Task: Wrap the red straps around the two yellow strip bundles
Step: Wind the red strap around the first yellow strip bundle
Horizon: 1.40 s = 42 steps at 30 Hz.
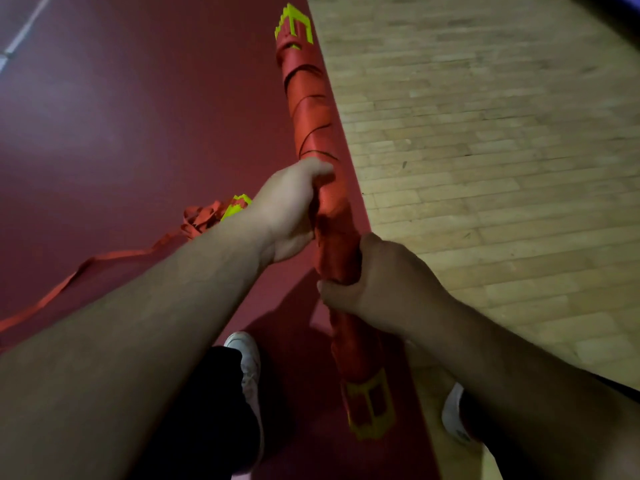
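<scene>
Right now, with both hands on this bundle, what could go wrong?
1. The left hand and right hand grip the wrapped bundle mid-length. I see no fastening on its strap, so easing either grip may let the uneven spiral turns slacken.
2. The loose red strap trails across the red floor on the person's left and blends in. A step that way could snag it and drag the second bundle.

Open wood floor right, loose red strap trailing across red mat left, shoes below.
</scene>
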Each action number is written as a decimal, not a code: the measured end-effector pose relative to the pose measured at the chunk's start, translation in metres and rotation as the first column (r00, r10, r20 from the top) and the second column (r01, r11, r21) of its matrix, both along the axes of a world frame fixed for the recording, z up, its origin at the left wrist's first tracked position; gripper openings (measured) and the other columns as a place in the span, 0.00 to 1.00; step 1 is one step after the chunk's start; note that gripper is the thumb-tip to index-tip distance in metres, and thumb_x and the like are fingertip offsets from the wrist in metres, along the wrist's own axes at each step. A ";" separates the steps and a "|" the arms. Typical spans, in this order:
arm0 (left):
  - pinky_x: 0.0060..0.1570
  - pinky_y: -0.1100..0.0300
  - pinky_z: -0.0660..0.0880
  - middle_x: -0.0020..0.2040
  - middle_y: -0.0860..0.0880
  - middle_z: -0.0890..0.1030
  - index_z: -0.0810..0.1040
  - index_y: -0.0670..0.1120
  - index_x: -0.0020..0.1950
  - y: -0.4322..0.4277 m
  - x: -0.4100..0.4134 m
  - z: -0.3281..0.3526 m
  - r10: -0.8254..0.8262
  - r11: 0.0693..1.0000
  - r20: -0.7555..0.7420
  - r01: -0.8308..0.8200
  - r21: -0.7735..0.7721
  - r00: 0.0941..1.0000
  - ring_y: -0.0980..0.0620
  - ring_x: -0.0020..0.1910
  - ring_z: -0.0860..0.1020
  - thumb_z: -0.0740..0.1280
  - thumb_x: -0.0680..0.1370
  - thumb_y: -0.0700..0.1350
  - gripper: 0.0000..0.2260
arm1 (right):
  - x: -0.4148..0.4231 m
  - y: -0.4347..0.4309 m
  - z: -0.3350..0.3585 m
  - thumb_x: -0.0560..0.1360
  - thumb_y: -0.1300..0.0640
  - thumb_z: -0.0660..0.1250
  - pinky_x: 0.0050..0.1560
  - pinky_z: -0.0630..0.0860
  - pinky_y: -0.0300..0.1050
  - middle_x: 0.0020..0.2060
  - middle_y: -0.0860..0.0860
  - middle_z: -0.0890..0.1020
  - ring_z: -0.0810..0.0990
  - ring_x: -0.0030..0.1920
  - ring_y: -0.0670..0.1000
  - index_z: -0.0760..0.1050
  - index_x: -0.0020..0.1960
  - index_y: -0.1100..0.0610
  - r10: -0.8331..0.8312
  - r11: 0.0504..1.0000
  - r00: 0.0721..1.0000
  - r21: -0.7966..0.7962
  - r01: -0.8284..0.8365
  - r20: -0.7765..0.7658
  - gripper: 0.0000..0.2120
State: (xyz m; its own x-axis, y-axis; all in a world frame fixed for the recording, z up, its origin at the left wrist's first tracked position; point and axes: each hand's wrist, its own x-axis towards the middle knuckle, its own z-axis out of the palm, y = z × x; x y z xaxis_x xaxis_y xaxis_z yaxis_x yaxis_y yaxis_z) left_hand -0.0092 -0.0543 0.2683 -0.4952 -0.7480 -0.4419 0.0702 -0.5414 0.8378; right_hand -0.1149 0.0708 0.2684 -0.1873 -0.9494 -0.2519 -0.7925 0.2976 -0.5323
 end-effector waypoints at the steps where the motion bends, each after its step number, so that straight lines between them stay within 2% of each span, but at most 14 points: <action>1: 0.39 0.57 0.75 0.40 0.46 0.77 0.76 0.46 0.51 -0.004 0.006 0.000 -0.050 0.999 -0.021 0.050 0.018 0.999 0.51 0.36 0.77 0.65 0.78 0.46 0.05 | -0.006 -0.002 0.001 0.62 0.32 0.70 0.43 0.78 0.47 0.43 0.46 0.82 0.82 0.45 0.50 0.73 0.48 0.47 0.000 1.000 0.994 0.019 -0.002 0.107 0.24; 5: 0.53 0.51 0.78 0.56 0.46 0.84 0.75 0.52 0.62 -0.005 0.023 -0.007 -0.164 0.986 -0.094 0.164 -0.013 0.982 0.49 0.53 0.82 0.68 0.75 0.53 0.16 | -0.015 -0.002 -0.002 0.59 0.31 0.71 0.51 0.82 0.58 0.44 0.47 0.85 0.85 0.45 0.48 0.78 0.50 0.46 0.055 0.996 0.883 0.031 -0.079 0.466 0.25; 7: 0.50 0.52 0.79 0.49 0.46 0.85 0.75 0.50 0.60 0.002 0.019 -0.004 -0.150 0.988 -0.173 0.154 0.009 0.973 0.48 0.50 0.84 0.67 0.72 0.53 0.18 | -0.012 0.001 -0.005 0.62 0.33 0.73 0.52 0.81 0.61 0.44 0.49 0.87 0.86 0.46 0.51 0.78 0.51 0.47 0.103 0.989 0.820 0.030 -0.145 0.563 0.24; 10: 0.47 0.50 0.79 0.34 0.48 0.80 0.73 0.47 0.59 0.007 0.013 0.007 -0.109 0.994 -0.206 0.100 -0.051 0.973 0.50 0.34 0.82 0.69 0.74 0.47 0.15 | -0.013 -0.003 -0.001 0.59 0.30 0.75 0.54 0.81 0.57 0.46 0.47 0.86 0.85 0.47 0.47 0.79 0.52 0.47 0.178 0.974 0.857 0.040 -0.225 0.484 0.29; 12: 0.47 0.48 0.80 0.31 0.49 0.77 0.73 0.47 0.59 0.007 0.010 0.013 -0.123 0.988 -0.173 0.105 -0.110 0.977 0.53 0.30 0.78 0.68 0.77 0.42 0.12 | -0.021 -0.008 0.008 0.55 0.26 0.73 0.52 0.81 0.52 0.44 0.43 0.85 0.84 0.46 0.43 0.80 0.52 0.46 0.286 0.936 0.916 0.122 -0.330 0.283 0.34; 14: 0.44 0.47 0.80 0.31 0.50 0.76 0.71 0.46 0.58 0.004 0.012 0.016 -0.151 0.979 -0.117 0.132 -0.154 0.982 0.53 0.29 0.76 0.68 0.77 0.40 0.12 | -0.031 -0.010 0.013 0.62 0.30 0.75 0.48 0.80 0.48 0.42 0.44 0.85 0.83 0.43 0.42 0.81 0.50 0.47 0.381 0.888 0.910 0.208 -0.410 0.165 0.26; 18: 0.34 0.54 0.78 0.31 0.48 0.75 0.72 0.46 0.50 0.002 0.016 0.020 -0.153 0.954 0.074 0.167 -0.251 0.985 0.50 0.28 0.75 0.72 0.75 0.42 0.10 | -0.040 -0.009 0.015 0.77 0.46 0.70 0.35 0.74 0.41 0.30 0.45 0.82 0.78 0.30 0.43 0.82 0.44 0.52 0.414 0.874 0.886 0.181 -0.451 0.210 0.10; 20: 0.30 0.57 0.76 0.30 0.49 0.76 0.73 0.48 0.45 0.001 0.016 0.015 -0.056 0.938 0.208 0.123 -0.323 0.977 0.50 0.26 0.75 0.73 0.76 0.46 0.09 | -0.036 -0.009 0.013 0.78 0.51 0.68 0.36 0.73 0.40 0.32 0.40 0.81 0.79 0.33 0.42 0.82 0.46 0.53 0.422 0.891 0.898 0.127 -0.437 0.124 0.07; 24: 0.47 0.48 0.79 0.42 0.51 0.81 0.75 0.50 0.51 -0.006 0.010 0.003 0.263 0.841 0.449 0.025 -0.540 0.854 0.47 0.41 0.81 0.65 0.71 0.71 0.26 | -0.025 -0.006 0.012 0.74 0.39 0.69 0.44 0.78 0.43 0.37 0.44 0.84 0.82 0.40 0.41 0.83 0.48 0.50 0.295 0.952 0.946 0.041 -0.302 0.135 0.15; 26: 0.54 0.55 0.72 0.51 0.50 0.79 0.72 0.47 0.58 -0.006 0.009 0.004 0.360 0.822 0.502 -0.013 -0.569 0.787 0.48 0.51 0.78 0.58 0.77 0.69 0.26 | -0.018 -0.002 0.015 0.65 0.27 0.69 0.43 0.81 0.49 0.37 0.46 0.84 0.83 0.36 0.43 0.81 0.46 0.49 0.202 0.975 0.965 0.058 -0.214 0.167 0.26; 29: 0.56 0.54 0.72 0.54 0.48 0.78 0.69 0.45 0.62 -0.007 0.006 0.004 0.367 0.857 0.469 -0.095 -0.507 0.803 0.48 0.54 0.77 0.57 0.81 0.63 0.22 | -0.008 0.000 0.015 0.60 0.23 0.70 0.41 0.81 0.50 0.36 0.47 0.83 0.82 0.35 0.45 0.79 0.46 0.48 0.153 0.985 0.988 0.074 -0.155 0.034 0.30; 32: 0.50 0.50 0.82 0.51 0.48 0.80 0.67 0.45 0.62 -0.002 0.004 0.005 0.394 0.886 0.304 -0.270 -0.377 0.867 0.51 0.46 0.82 0.67 0.78 0.58 0.22 | -0.005 -0.002 0.008 0.65 0.29 0.72 0.45 0.80 0.51 0.44 0.48 0.82 0.81 0.45 0.51 0.78 0.52 0.48 0.147 0.989 0.982 0.039 -0.143 -0.123 0.26; 36: 0.42 0.45 0.83 0.48 0.44 0.81 0.69 0.43 0.62 -0.002 0.005 0.009 0.378 0.919 0.127 -0.355 -0.174 0.917 0.48 0.40 0.82 0.75 0.75 0.50 0.23 | -0.007 0.000 0.000 0.68 0.34 0.74 0.46 0.78 0.50 0.46 0.49 0.83 0.81 0.47 0.53 0.78 0.53 0.49 0.178 0.983 0.982 -0.026 -0.180 -0.069 0.23; 42: 0.37 0.54 0.80 0.40 0.44 0.81 0.77 0.43 0.52 -0.010 0.008 0.010 0.217 0.976 -0.001 -0.217 -0.008 0.976 0.44 0.39 0.84 0.70 0.78 0.47 0.08 | -0.007 0.002 -0.001 0.68 0.32 0.72 0.43 0.76 0.48 0.42 0.46 0.82 0.81 0.44 0.51 0.77 0.53 0.48 0.199 0.979 0.980 -0.052 -0.199 -0.002 0.23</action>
State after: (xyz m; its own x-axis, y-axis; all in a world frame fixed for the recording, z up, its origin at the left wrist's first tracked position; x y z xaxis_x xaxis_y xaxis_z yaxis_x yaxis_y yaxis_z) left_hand -0.0011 -0.0645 0.2783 -0.3209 -0.8410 -0.4355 0.1852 -0.5067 0.8420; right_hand -0.1224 0.0726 0.2670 0.0077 -0.9794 -0.2019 -0.8312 0.1059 -0.5457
